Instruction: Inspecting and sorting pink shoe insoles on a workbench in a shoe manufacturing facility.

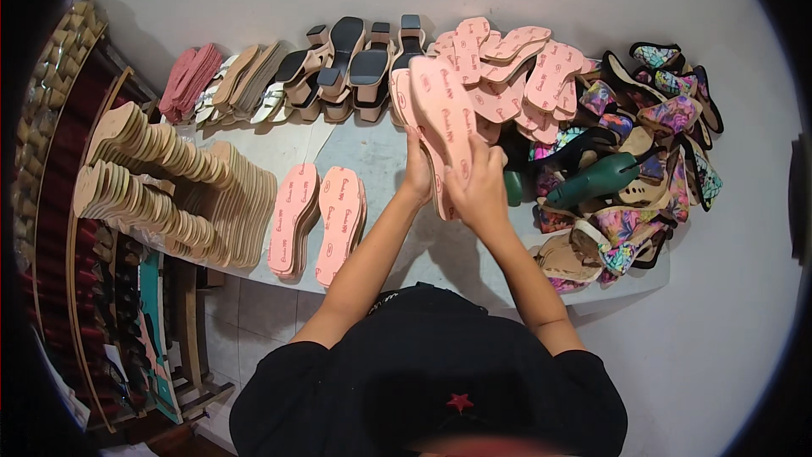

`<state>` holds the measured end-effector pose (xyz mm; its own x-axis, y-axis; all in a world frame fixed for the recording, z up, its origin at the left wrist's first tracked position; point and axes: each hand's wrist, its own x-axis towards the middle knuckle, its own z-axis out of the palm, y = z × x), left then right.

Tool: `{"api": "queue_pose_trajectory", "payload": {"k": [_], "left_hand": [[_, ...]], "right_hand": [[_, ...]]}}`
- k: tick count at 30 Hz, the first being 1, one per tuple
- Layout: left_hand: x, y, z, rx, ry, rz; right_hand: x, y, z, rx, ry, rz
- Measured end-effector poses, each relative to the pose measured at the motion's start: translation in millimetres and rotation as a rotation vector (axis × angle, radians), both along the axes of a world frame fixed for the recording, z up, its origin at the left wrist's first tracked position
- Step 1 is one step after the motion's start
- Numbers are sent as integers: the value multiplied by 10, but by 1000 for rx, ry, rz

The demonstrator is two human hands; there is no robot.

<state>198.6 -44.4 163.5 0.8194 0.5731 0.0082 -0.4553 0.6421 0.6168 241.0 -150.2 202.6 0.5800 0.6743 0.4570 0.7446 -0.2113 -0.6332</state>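
Above the middle of the table I hold pink printed shoe insoles [441, 106], at least two, one lying partly over the other and tilted. My left hand [417, 171] is closed round their left edge. My right hand [480, 186] grips the lower right side, fingers bent over the top face. To the left of my left forearm, two neat stacks of the same pink insoles [292, 220] lie side by side near the front edge. More pink insoles [554, 76] are heaped loosely behind my hands.
Sole-shaped boards [241, 203] stand in long rows at the left. Black-soled heeled sandals [372, 68] line the back. Colourful patterned sandals [668, 114] pile up at the right around a dark green object [596, 179]. A rack [156, 322] stands left of the table [406, 262].
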Motion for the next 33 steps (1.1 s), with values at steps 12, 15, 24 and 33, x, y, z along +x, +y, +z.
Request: {"api": "queue_pose_trajectory", "payload": {"k": [12, 15, 24, 33], "left_hand": [[-822, 188, -126, 43, 78, 0], [-1127, 377, -329, -14, 36, -120], [-1878, 552, -500, 100, 406, -133], [-2447, 589, -651, 624, 749, 8]], "right_hand": [[-875, 243, -366, 52, -20, 96], [-1068, 331, -475, 76, 54, 175], [-1274, 509, -762, -60, 1112, 288], [-1603, 647, -1152, -87, 1131, 129]]}}
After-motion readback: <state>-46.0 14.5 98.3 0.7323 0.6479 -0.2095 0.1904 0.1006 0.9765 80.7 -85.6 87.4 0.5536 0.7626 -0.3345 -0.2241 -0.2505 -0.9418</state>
